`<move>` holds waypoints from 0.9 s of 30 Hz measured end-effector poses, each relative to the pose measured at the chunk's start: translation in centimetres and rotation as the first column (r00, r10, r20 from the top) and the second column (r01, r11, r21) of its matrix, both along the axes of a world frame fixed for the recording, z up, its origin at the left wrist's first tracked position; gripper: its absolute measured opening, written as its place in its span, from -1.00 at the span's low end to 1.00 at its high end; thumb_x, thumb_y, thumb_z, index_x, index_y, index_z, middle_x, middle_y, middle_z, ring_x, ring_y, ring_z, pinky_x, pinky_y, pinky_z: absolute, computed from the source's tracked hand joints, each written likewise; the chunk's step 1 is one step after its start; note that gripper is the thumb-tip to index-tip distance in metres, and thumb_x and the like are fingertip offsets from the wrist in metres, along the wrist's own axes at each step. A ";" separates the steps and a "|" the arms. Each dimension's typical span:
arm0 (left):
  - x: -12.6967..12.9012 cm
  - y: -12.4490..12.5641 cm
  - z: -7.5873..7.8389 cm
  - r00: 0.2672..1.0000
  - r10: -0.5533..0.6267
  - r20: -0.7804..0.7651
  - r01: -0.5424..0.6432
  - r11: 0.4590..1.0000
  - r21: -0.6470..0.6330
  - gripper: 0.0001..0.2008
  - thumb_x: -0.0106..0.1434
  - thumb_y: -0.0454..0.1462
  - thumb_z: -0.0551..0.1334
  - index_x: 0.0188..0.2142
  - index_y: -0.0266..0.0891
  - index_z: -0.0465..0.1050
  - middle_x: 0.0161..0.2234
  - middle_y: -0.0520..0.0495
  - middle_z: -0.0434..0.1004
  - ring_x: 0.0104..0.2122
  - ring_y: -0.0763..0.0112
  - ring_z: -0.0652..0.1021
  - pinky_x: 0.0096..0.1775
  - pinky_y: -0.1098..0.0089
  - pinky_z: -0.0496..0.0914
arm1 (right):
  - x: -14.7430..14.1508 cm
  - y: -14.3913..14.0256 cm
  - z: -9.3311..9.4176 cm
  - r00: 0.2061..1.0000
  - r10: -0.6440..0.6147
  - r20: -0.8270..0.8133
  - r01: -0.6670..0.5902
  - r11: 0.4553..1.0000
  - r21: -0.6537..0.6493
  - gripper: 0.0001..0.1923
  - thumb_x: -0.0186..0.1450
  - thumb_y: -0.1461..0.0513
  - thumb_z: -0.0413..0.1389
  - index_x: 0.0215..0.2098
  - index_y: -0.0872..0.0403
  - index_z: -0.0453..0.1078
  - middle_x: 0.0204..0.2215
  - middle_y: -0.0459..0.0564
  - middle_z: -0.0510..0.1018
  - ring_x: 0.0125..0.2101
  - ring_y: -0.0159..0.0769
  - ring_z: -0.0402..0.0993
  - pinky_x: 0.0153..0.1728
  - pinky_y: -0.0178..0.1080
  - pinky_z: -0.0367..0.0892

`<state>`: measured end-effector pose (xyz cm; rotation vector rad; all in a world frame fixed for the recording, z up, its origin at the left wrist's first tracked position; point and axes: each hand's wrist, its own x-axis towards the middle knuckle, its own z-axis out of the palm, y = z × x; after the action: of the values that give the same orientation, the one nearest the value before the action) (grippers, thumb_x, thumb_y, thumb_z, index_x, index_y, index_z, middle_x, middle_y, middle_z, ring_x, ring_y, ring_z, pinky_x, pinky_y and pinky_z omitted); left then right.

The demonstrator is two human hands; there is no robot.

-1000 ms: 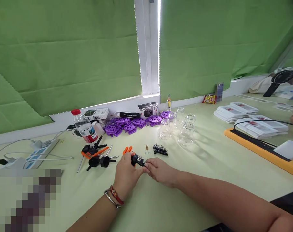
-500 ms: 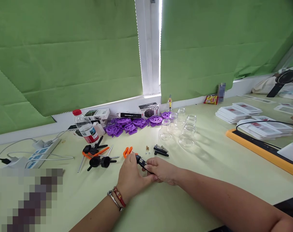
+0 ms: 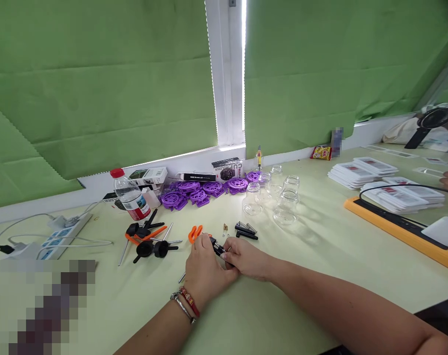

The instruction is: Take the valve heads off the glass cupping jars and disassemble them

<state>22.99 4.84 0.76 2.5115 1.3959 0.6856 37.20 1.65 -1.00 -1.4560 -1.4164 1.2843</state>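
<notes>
Left hand (image 3: 207,276) wrapping fingers around black piece (image 3: 218,247) over pale table (image 3: 316,241); right hand (image 3: 248,259) pinching its right end, fingertips together. Work apparently midway: springs (image 3: 248,226), black rods (image 3: 247,234), small brass parts (image 3: 225,227) lying loose beyond, seemingly unfitted.

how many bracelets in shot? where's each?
2, both on the left wrist: a red bracelet nearer the left hand, and a silver-coloured bracelet just behind it, toward the elbow. Their far sides are hidden by the wrist.
</notes>
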 end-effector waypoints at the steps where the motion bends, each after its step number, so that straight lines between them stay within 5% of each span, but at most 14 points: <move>1: 0.1 0.1 0.0 1.000 0.005 -0.011 -0.005 1.000 0.006 -0.35 -0.12 -0.13 0.27 -0.04 -0.34 0.17 -0.11 -0.31 0.35 -0.04 -0.04 0.40 -0.14 0.10 0.37 | 0.0 0.0 0.0 1.000 -0.014 0.026 0.014 1.000 0.022 -0.91 0.27 0.20 0.00 -0.33 0.05 0.19 -0.51 -0.08 0.46 -0.54 -0.39 0.29 -0.53 -0.34 0.14; 7: 0.7 1.0 -0.2 0.996 0.032 -0.084 -0.024 0.995 0.092 -0.28 -0.13 -0.02 0.26 -0.03 -0.38 0.19 -0.08 -0.35 0.35 -0.01 -0.07 0.38 -0.13 0.11 0.36 | 0.7 -0.8 2.1 0.919 -0.093 0.382 0.001 0.972 0.234 -0.87 0.27 0.26 -0.02 -0.28 0.08 0.36 -0.43 0.00 0.52 -0.40 -0.29 0.41 -0.40 -0.28 0.18; 13: 0.7 1.3 0.0 0.991 0.030 -0.133 -0.020 0.997 0.075 -0.67 0.04 -0.04 0.17 -0.31 -0.22 0.29 -0.30 -0.17 0.43 -0.21 0.07 0.48 -0.29 0.17 0.39 | 1.2 -0.9 2.1 0.836 -0.146 0.529 -0.056 0.936 0.346 -0.75 0.26 0.35 -0.04 -0.19 0.11 0.45 -0.27 0.09 0.48 -0.29 -0.25 0.39 -0.30 -0.27 0.19; 22: 0.2 1.7 -0.1 0.985 0.050 -0.167 -0.044 0.998 0.041 -0.67 0.09 -0.01 0.18 -0.29 -0.20 0.31 -0.28 -0.16 0.45 -0.23 0.12 0.49 -0.33 0.22 0.38 | 2.0 -1.0 1.3 0.886 -0.132 0.445 0.023 0.970 0.243 -0.79 0.27 0.30 -0.03 -0.24 0.13 0.44 -0.43 0.02 0.47 -0.40 -0.30 0.38 -0.37 -0.29 0.21; 27: -0.2 2.1 -0.3 0.996 0.040 -0.079 -0.033 0.996 0.082 -0.59 0.11 -0.01 0.19 -0.16 -0.23 0.29 -0.20 -0.19 0.45 -0.19 0.13 0.48 -0.27 0.22 0.41 | 2.5 -1.2 1.3 0.973 0.082 0.218 -0.095 0.994 0.050 -0.81 0.25 0.19 0.02 -0.23 0.07 0.41 -0.47 -0.09 0.44 -0.57 -0.43 0.29 -0.57 -0.36 0.14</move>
<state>22.74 6.96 0.43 2.6084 1.4729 0.6672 39.73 0.45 0.34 -1.5428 -1.6645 1.1533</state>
